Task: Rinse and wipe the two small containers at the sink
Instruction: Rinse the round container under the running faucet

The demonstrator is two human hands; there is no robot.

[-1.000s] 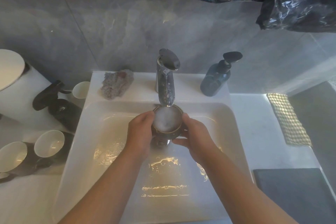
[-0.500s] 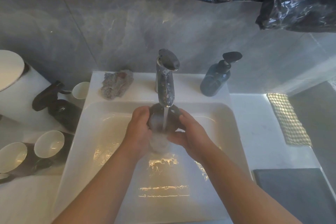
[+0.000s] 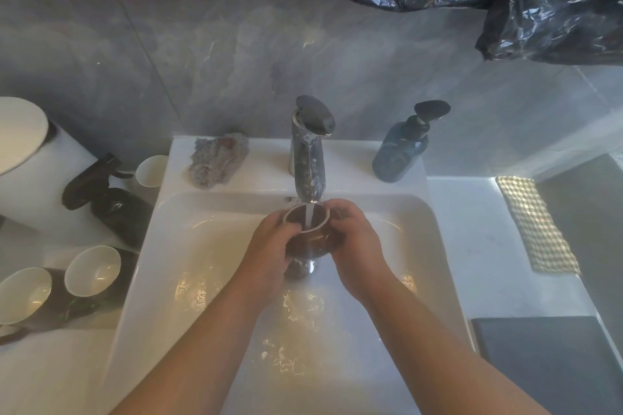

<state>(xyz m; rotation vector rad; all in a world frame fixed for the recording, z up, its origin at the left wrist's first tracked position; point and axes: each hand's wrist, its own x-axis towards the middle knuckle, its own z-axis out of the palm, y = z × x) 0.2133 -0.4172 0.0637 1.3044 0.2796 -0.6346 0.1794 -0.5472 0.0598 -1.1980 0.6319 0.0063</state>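
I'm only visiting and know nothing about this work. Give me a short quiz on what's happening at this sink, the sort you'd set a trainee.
1. True or false: water is running from the tap into the cup.
2. What holds the cup? A. one hand; B. nothing, it stands in the basin; C. both hands.
3. Fill in: the blue pump bottle stands to the ___ of the tap.

Key
1. True.
2. C: the left hand and the right hand grip it from either side.
3. Right.
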